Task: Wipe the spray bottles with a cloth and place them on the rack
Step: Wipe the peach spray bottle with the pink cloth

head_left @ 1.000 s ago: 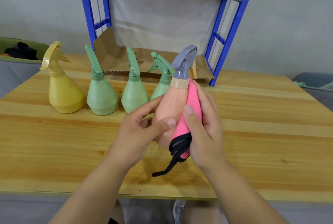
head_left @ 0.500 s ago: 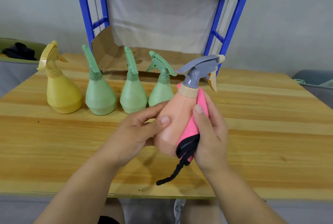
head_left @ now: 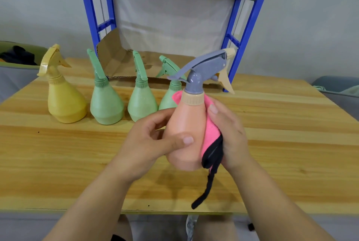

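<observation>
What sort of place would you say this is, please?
Probably a staged work area indoors, not a lived-in home: a bare wooden table against a plain wall, a blue metal rack lined with cardboard, and a row of spray bottles waiting while both hands wipe a pink bottle with a cloth.

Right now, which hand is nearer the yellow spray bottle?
Left. The left hand holds the pink bottle on the side facing the yellow spray bottle; the right hand presses the cloth on its far side.

View: head-worn, single, wide-angle | Facing: forward and down across wooden table (head_left: 291,143) toward blue rack (head_left: 246,27) | Range: close above both hands; table's near edge low in frame
</observation>
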